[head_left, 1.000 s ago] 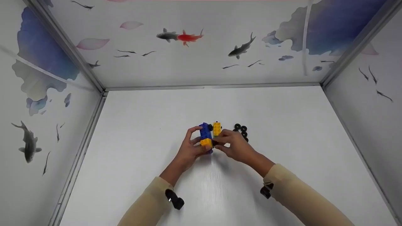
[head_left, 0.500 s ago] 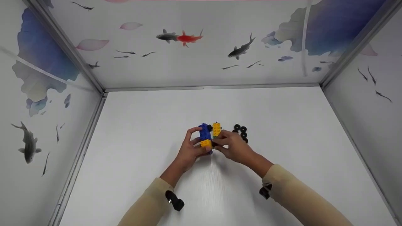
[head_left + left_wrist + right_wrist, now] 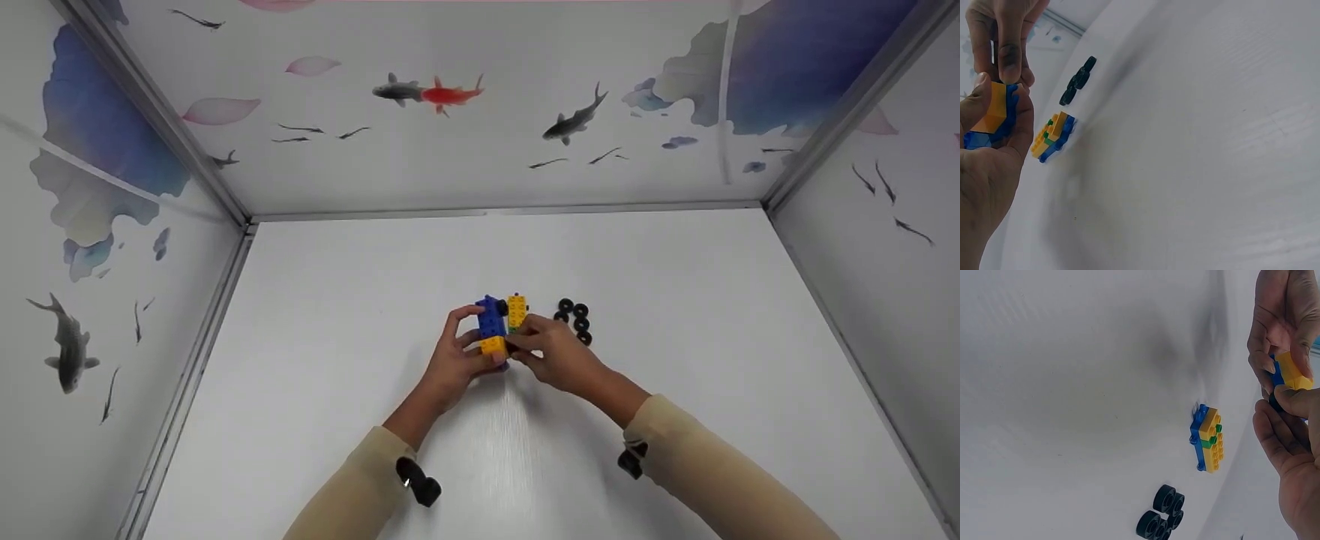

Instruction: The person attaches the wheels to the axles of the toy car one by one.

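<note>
Left hand: curled and clamped on the blue plastic toy vehicle, thumb on its yellow block, index finger at its far end

Right hand: thumb and fingers brought together on a small black round wheel, at the near part of the vehicle's right side

Blue plastic toy vehicle with a yellow block at its near end: in the left hand, mid-scene, studded face upward, long side running near to far; one dark round wheel at its far right side

Small black round wheel: mostly hidden by the right hand's fingers; whether it is seated on the vehicle cannot be told

Yellow, green and blue studded plastic block vehicle: on the tabletop, just right of the held vehicle, its near end hidden behind the right hand in the head view

Loose black ring-shaped wheels: clustered on the tabletop, right of the yellow, green and blue vehicle, beyond the right hand

Beige sleeves: one on each forearm, each with a black device at the cuff

White far wall: printed with grey fish and one red fish
</note>
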Demonstrator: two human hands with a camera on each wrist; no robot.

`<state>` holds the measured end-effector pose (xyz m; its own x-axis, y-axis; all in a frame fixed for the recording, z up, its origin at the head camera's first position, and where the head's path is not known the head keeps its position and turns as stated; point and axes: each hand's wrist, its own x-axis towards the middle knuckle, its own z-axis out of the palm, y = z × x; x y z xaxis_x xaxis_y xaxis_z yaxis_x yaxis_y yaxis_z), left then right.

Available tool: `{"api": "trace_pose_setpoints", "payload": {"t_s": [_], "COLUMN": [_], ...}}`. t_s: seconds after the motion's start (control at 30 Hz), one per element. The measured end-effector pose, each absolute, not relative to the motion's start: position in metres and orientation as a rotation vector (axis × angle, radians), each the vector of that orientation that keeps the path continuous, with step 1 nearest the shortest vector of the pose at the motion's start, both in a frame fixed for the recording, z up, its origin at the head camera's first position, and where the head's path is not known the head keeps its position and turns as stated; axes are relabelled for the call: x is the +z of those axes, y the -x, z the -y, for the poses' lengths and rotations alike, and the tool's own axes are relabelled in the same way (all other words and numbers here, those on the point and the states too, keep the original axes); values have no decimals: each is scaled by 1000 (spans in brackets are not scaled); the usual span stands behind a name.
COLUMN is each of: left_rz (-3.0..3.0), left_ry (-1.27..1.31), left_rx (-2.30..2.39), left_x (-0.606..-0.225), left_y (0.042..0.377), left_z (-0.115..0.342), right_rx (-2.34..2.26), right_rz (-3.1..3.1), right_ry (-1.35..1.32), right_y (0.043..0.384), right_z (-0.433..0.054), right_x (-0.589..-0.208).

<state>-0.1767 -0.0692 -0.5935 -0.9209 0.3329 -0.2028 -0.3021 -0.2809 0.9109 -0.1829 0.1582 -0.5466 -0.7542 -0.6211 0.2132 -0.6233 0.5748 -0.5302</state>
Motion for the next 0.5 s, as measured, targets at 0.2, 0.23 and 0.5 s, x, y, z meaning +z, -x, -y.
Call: {"api": "trace_pose_setpoints", "payload": {"t_s": [0.2, 0.23, 0.5], "left_rz": [-1594, -1595, -1567], "left_ry": [-25, -23, -18], "left_rx": [2232, 2232, 2246], "left_x": [-591, -591, -589], "left_y": [176, 176, 175], "left_z": [69, 68, 66], "right_rx": [941, 942, 996], "right_rz": [2769, 2765, 2756], "right_ry": [-1095, -1096, -1076], "right_y": [183, 183, 184], "right_z": [-159, -159, -162], "right_x": [-549, -549, -550]}}
